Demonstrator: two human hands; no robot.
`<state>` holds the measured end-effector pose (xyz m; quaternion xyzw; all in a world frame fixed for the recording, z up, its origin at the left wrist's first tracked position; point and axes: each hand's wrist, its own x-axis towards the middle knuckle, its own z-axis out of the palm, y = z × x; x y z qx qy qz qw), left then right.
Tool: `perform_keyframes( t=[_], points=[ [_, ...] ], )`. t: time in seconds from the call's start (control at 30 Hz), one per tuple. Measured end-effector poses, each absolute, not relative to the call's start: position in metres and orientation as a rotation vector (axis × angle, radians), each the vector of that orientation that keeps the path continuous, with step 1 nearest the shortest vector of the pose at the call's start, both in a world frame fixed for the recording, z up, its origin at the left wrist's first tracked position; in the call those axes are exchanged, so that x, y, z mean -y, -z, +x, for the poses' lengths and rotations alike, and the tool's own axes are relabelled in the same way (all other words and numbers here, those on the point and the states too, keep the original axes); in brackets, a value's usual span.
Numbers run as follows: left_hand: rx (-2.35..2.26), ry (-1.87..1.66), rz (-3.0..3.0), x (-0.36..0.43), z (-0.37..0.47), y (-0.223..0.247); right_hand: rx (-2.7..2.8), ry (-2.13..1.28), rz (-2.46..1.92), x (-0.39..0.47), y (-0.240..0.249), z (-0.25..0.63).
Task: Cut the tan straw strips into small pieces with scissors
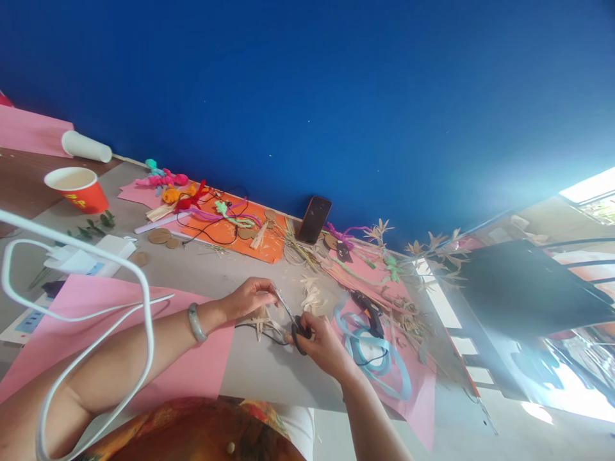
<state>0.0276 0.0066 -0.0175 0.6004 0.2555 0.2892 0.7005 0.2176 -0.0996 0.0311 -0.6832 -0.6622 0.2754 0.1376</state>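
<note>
My right hand (323, 344) is closed round the black handles of a pair of scissors (287, 307), over the grey table. The blades point up and left toward my left hand (250, 298), which wears a bangle at the wrist. Its fingertips are pinched together at the blade tips; whatever lies between them is too small to make out. Just below the left fingers is a pale dried straw piece (261, 322). Beyond the scissors lies another bunch of pale dried leaves (311, 294).
Pink paper sheet (192, 365) lies under my left arm. A white cable (147, 320) loops across the near left. At right are a blue coiled strip (353, 349) and a black tool (369, 310). A phone (314, 219) leans against the blue wall; a red cup (79, 192) stands left.
</note>
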Motion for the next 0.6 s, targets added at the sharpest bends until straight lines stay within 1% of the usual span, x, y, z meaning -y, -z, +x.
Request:
perform_keyframes(
  t=[0.33,0.6],
  points=[
    [-0.590,-0.665,1.338,-0.006,0.027,0.015,1.794,-0.897,-1.895,0.099,-0.024,0.222],
    [-0.642,-0.739,1.199,-0.005,0.029,0.017,1.738,-0.777,-1.922,0.104,-0.024,0.230]
  ],
)
